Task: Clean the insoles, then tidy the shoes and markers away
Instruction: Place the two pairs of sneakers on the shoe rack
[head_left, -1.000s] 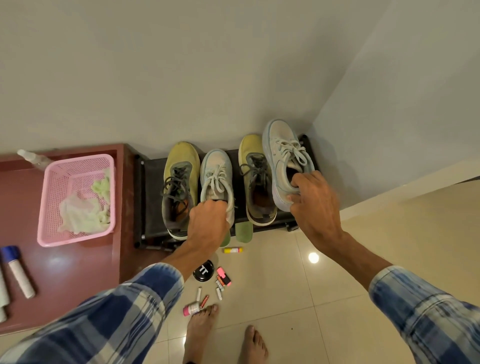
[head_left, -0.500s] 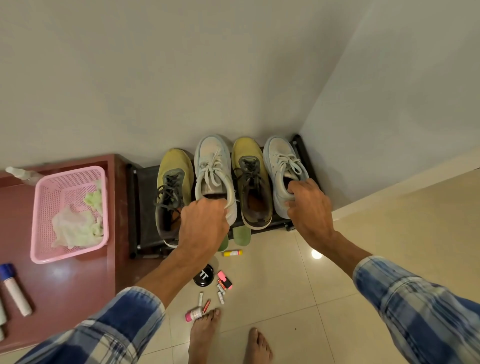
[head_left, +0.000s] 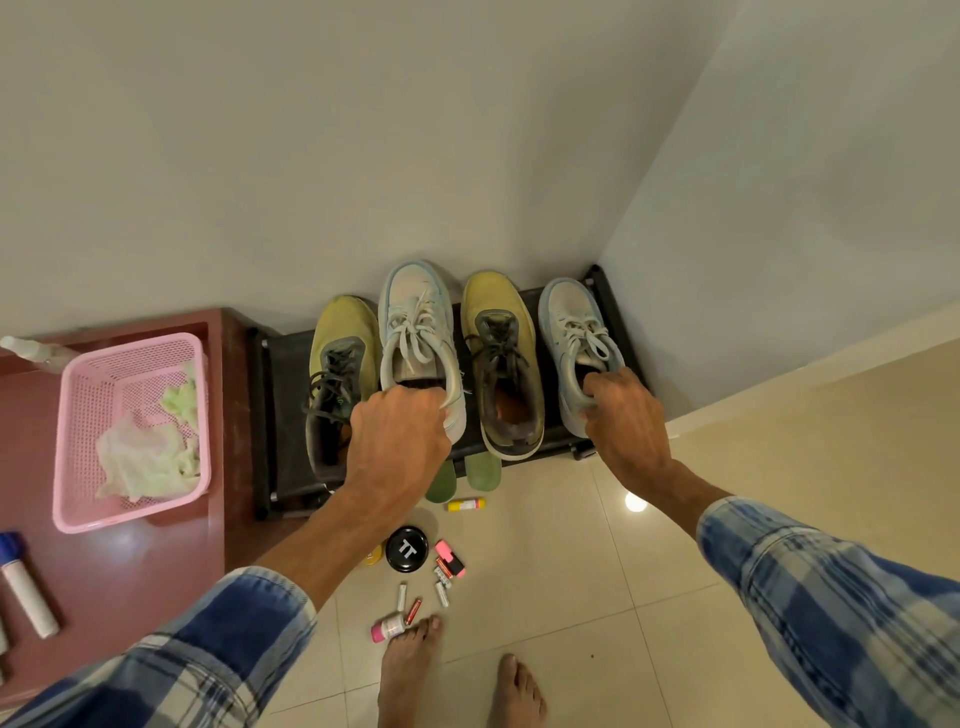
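Pushed farther back, the left white lace-up sneaker, heel gripped by the left hand, and the right white lace-up sneaker, gripped by the right hand, now line the low black shoe rack, leaving scattered coloured markers on the floor to tidy.

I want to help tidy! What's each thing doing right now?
left grip, holds the left white shoe by its heel.
right grip, holds the right white shoe by its heel.
yellow shoes, standing on the rack, laced.
green insoles, lying on the floor by the rack.
pink basket, upright, crumpled wipes inside.
markers, scattered on the floor.
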